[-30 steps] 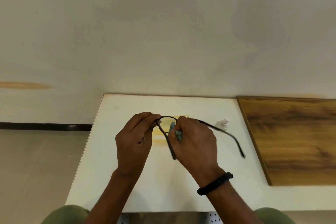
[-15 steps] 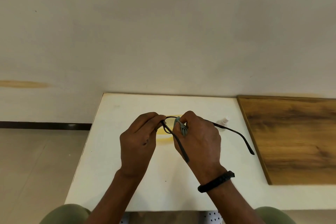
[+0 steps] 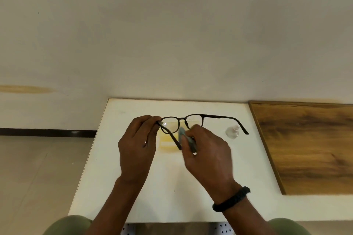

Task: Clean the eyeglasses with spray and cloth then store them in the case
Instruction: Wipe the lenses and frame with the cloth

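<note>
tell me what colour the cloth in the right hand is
Pale blue-grey; the cloth, pinched in the right hand, shows only in the head view.

We've got bare forearms, no sleeves, a chunky black braided wristband (image 3: 231, 199) on our right wrist, and olive-green trousers (image 3: 66, 224) at 7 and 5 o'clock.

Soft, even indoor light, faint shadows, wide-angle bending at the edges, and motion blur on the right hand (image 3: 207, 150).
</note>
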`<state>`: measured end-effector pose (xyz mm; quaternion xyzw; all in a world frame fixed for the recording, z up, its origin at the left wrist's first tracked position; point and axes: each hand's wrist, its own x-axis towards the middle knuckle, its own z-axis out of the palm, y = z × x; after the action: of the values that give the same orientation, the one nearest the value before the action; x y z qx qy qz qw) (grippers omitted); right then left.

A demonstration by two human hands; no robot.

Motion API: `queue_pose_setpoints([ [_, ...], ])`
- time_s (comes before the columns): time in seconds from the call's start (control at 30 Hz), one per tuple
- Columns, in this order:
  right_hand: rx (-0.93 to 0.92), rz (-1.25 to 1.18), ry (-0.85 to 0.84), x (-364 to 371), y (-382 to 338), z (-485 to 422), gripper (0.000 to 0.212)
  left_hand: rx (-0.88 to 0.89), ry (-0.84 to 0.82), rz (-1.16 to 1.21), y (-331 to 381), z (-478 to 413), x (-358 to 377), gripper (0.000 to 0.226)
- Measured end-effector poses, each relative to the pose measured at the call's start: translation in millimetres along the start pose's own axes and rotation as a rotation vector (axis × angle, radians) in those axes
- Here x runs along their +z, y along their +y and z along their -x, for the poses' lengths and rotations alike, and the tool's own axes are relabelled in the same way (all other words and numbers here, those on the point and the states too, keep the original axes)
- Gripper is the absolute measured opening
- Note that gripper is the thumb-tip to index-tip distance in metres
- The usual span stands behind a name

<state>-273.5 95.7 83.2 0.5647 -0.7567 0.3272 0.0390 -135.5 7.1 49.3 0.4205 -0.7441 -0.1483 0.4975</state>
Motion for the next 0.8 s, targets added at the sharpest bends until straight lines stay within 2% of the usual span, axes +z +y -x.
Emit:
queue_pose_setpoints([
  [0.23,0.096,0.1,0.185,-13,34,2,0.019,-0.072,0.013,0.041,0,-4,-1,0.016],
  [0.53,0.228,0.106,0.076,2,34,-2,0.02,0.014,-0.008,0.013,8,0,2,0.013],
  [0.8,0.229,0.027,0.095,-1,30,-5,0.002,-0.003,0.009,0.036,14,-3,0,0.016],
])
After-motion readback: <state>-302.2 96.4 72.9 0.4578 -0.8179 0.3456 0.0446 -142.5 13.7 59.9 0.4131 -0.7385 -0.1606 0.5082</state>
